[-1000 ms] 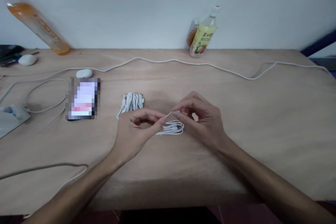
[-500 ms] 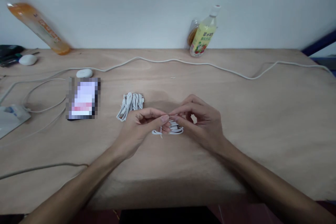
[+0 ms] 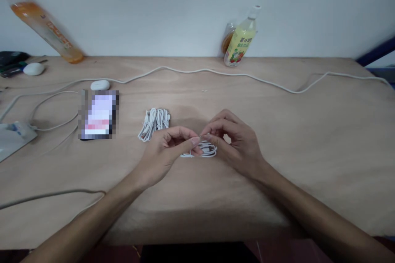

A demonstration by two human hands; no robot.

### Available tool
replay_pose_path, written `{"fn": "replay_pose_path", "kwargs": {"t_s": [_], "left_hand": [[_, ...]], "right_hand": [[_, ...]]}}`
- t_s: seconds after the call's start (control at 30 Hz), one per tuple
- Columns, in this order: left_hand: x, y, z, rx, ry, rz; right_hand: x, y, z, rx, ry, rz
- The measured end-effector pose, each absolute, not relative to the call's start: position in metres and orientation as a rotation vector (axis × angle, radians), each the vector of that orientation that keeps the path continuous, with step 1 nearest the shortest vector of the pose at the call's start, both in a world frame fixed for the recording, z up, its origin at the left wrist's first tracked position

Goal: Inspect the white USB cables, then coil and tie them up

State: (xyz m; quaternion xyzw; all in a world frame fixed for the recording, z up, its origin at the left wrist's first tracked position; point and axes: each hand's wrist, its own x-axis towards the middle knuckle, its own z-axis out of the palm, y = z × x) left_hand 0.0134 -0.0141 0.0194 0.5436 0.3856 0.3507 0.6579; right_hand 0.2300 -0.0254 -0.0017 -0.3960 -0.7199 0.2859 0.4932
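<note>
Thumb and fingers of my left hand (image 3: 168, 148) are pinched together, close to the fingertips of my right hand (image 3: 237, 141), which are pinched too. A short, thin strip that looks like a twist tie (image 3: 203, 135) shows between the two sets of fingertips; most of it is covered. Just below the fingers lies a coiled white cable (image 3: 210, 150), partly hidden by my left hand. Beyond my left hand, a pile of bundled white cables (image 3: 156, 120) rests on the table.
A phone (image 3: 99, 115) lies left, with a white earbud case (image 3: 100, 85) behind it. A long white cord (image 3: 216, 72) crosses the wooden table (image 3: 308, 139). An orange drink bottle (image 3: 46, 33) and a yellow drink bottle (image 3: 240, 43) lean against the wall.
My fingertips have parted slightly, and the thin strip between them now shows. The loose tie end at the coiled cable's left is now mostly hidden behind my left hand.
</note>
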Motion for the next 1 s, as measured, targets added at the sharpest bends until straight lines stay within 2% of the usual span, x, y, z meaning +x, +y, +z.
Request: {"fn": "replay_pose_path", "kwargs": {"t_s": [0.4,0.8,1.0], "left_hand": [[0.012,-0.012,0.020,1.186,0.951,0.764],[0.012,-0.012,0.020,1.247,0.975,0.753],[0.013,-0.012,0.018,1.150,0.932,0.759]], "right_hand": [[0.241,-0.019,0.003,-0.947,-1.764,0.808],[0.241,-0.019,-0.002,-0.892,-2.020,0.231],[0.238,-0.021,-0.004,-0.802,-2.019,0.047]]}}
